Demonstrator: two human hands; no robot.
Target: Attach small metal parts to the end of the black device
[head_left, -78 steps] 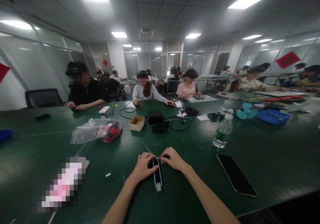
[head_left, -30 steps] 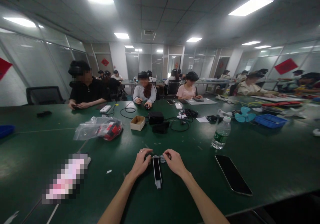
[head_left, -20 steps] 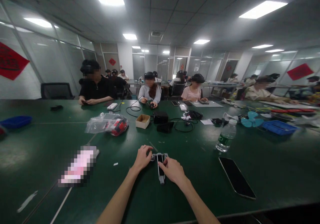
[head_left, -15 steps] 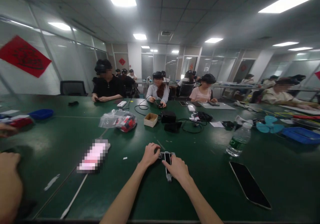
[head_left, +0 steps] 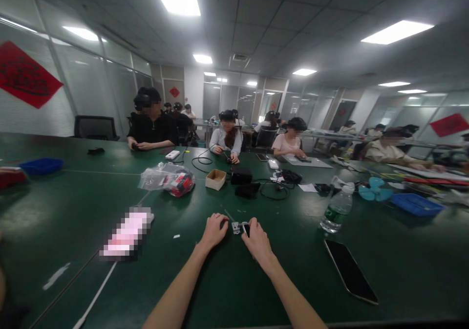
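The right hand (head_left: 258, 241) lies palm-down on the dark green table (head_left: 234, 297), its fingers curled narrow over a slim black device with a pale rim (head_left: 246, 229). Only the device's far end shows, between thumb and forefinger; the rest is hidden under the palm. Just left of those fingertips sits a small grey metal bracket (head_left: 236, 228), close against the device. The left hand (head_left: 214, 231) rests just left of the bracket, knuckles up and fingers bent down to the tabletop. I cannot tell whether it grips anything beneath them.

Well to the right of the right hand, a flat black smartphone (head_left: 351, 272) lies face-up. Well to the left of the left hand lies a blurred pink-and-white oblong (head_left: 126, 233).

Ahead and to the right of the right hand, a clear plastic water bottle with a green label (head_left: 337, 210) stands upright. Ahead of the left hand is a small open cardboard box (head_left: 215, 179), and left of that lies a crumpled clear plastic bag with something red and black inside (head_left: 166, 177). Ahead of the right hand sit two black boxes (head_left: 241, 175) and a looped black cable (head_left: 274, 190).

Farther right are a teal fan (head_left: 373, 190) and a blue plastic tray (head_left: 415, 205). Far off to the left is a second blue tray (head_left: 41, 165). Across the table, several people (head_left: 227, 141) sit with their hands on it.
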